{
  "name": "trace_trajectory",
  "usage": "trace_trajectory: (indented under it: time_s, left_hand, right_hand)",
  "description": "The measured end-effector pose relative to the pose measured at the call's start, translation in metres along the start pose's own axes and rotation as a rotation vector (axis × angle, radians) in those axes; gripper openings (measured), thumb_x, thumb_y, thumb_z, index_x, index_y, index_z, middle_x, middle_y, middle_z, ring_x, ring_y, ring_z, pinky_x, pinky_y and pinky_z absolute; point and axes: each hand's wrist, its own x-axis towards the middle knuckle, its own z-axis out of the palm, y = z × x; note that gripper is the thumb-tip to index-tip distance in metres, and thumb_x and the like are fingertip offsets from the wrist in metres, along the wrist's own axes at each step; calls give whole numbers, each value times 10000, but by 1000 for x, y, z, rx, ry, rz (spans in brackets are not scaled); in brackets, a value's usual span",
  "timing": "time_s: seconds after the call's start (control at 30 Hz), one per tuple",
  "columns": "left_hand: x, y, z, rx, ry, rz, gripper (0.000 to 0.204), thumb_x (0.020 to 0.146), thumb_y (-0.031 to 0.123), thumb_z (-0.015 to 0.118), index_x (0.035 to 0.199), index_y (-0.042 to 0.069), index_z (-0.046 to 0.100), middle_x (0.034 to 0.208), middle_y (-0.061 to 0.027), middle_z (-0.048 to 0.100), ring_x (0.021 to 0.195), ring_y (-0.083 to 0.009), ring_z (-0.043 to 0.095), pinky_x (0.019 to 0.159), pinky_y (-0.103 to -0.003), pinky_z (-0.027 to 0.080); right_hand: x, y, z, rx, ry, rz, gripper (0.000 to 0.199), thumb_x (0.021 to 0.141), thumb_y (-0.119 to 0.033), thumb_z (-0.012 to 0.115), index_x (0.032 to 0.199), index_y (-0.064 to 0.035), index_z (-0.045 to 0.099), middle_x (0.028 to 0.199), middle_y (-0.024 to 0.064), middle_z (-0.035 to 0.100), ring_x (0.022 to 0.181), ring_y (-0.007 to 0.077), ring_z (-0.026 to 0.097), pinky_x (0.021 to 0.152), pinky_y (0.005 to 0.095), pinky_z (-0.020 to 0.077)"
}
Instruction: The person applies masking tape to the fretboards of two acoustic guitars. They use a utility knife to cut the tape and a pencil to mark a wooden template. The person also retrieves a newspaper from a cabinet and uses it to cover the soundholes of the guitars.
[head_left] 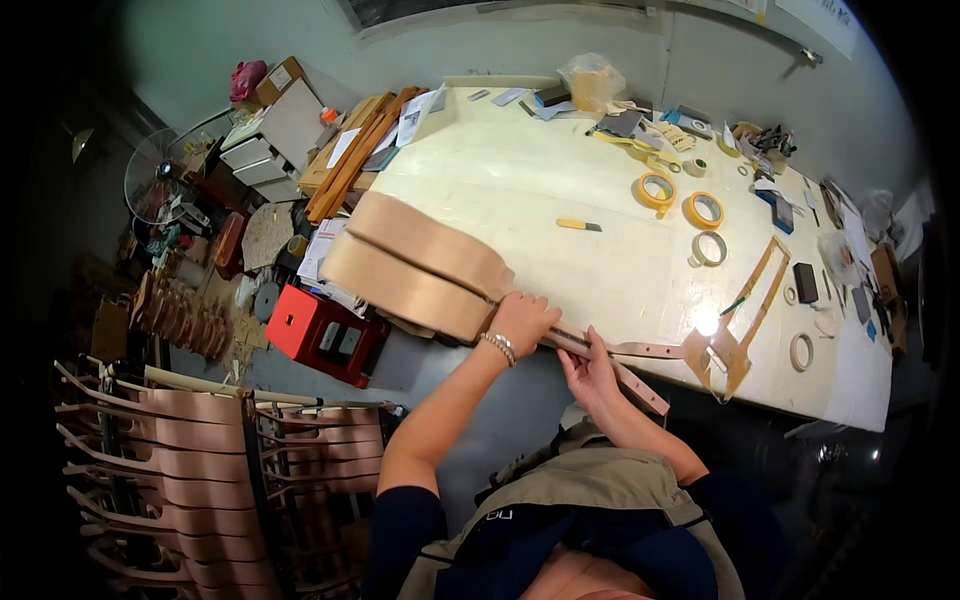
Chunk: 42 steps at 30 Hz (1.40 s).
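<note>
A bent strip of thin light wood (420, 265), curved like an instrument's side, lies over the left front edge of the pale workbench (540, 180). My left hand (520, 320), with a bracelet at the wrist, presses down on the strip's near end. My right hand (590, 365) grips a narrow wooden bar (640, 385) that runs along the bench's front edge under the strip. A flat orange-brown template (740, 330) lies just right of my hands.
Rolls of yellow and pale tape (655, 188) and a small yellow knife (578, 225) lie mid-bench, with tools and clutter at the far end. A red box (320, 330) stands on the floor left. Racks of bent wooden sides (190, 450) fill the lower left.
</note>
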Motion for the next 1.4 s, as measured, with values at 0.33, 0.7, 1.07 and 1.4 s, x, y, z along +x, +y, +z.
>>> trace_trajectory:
  time_s: [0.33, 0.7, 1.07, 1.4]
  left_hand:
    - [108, -98, 54, 33, -173, 112, 350, 635, 104, 702, 948, 168, 558, 867, -24, 576, 870, -222, 581, 769, -351, 420]
    - [81, -103, 61, -31, 270, 113, 617, 768, 160, 601, 1353, 188, 407, 1339, -101, 456, 1279, -284, 388, 1022, -493, 325]
    - [23, -103, 84, -101, 367, -7, 460, 772, 135, 536, 1222, 226, 570, 1073, 18, 604, 1076, -180, 550, 999, -469, 351]
    - [53, -98, 88, -63, 333, -4, 476, 742, 84, 539, 1190, 235, 595, 907, 3, 567, 894, -170, 553, 964, -457, 383]
  right_hand:
    - [102, -39, 42, -27, -107, 296, 330, 880, -239, 613, 1095, -1, 533, 1064, 130, 565, 1009, 219, 569, 885, 341, 504]
    - [128, -67, 95, -2252, -181, -456, 606, 926, -487, 377, 1294, -5, 385, 1004, 216, 638, 950, 383, 607, 925, 456, 395]
    - [181, -116, 123, -2340, -207, -833, 479, 675, -450, 717, 926, -57, 609, 703, 166, 633, 684, 343, 628, 621, 423, 500]
    - [214, -174, 115, -1979, -344, -1262, 323, 757, -389, 673, 889, -94, 676, 779, 101, 654, 769, 291, 600, 701, 399, 481]
